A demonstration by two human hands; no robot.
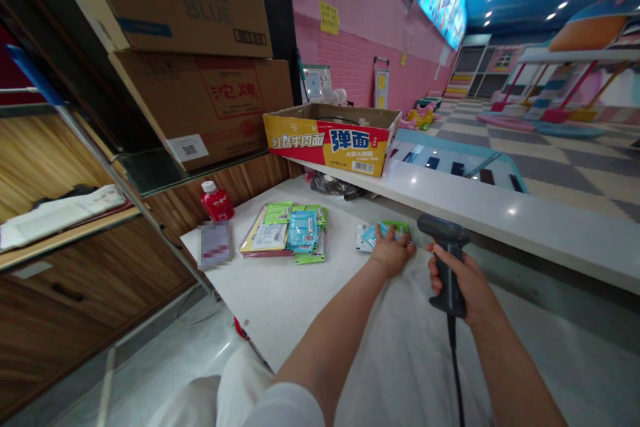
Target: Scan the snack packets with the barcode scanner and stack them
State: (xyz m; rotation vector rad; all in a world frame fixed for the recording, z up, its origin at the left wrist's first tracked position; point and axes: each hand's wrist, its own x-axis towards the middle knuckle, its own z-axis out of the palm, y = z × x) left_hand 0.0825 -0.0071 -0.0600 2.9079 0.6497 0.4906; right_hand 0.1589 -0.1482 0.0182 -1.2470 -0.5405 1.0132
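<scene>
My right hand is wrapped round the grip of a dark handheld barcode scanner, its head pointing left and its cable hanging down toward me. My left hand rests on the white counter, fingers curled over small blue and green packets just left of the scanner's head. A stack of green, blue and pink packets lies farther left on the same counter.
A red bottle with a white cap stands at the counter's back left. An open yellow-and-red cardboard box sits on the raised ledge. Brown cartons are stacked on glass shelving at left. A dark bag lies under the ledge.
</scene>
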